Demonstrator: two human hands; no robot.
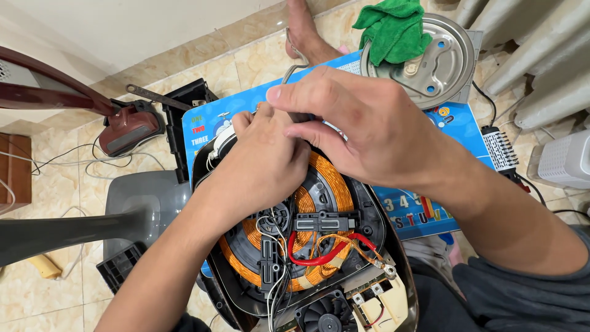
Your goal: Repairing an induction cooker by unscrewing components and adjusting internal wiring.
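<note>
an opened black-cased induction cooker with its copper-orange wound coil (319,203) exposed is seen being worked on at its far edge, where both hands are brought together. the left hand (267,163) is curled nearly closed over the rim of the casing, fingertips pressed toward a small part that is hidden beneath them; the right hand (356,126) is folded over it, thumb and forefinger pinched together at the same spot. what is gripped there cannot be told. the job is judged best done with the casing steadied by one hand and the pinch kept close and gentle, so that the thin white wires (276,270) and red lead (316,255) below the wrists are not tugged. beyond the right hand, a green cloth (393,27) is draped on a round metal plate (442,67); a blue printed mat (458,123) is spread beneath.
</note>
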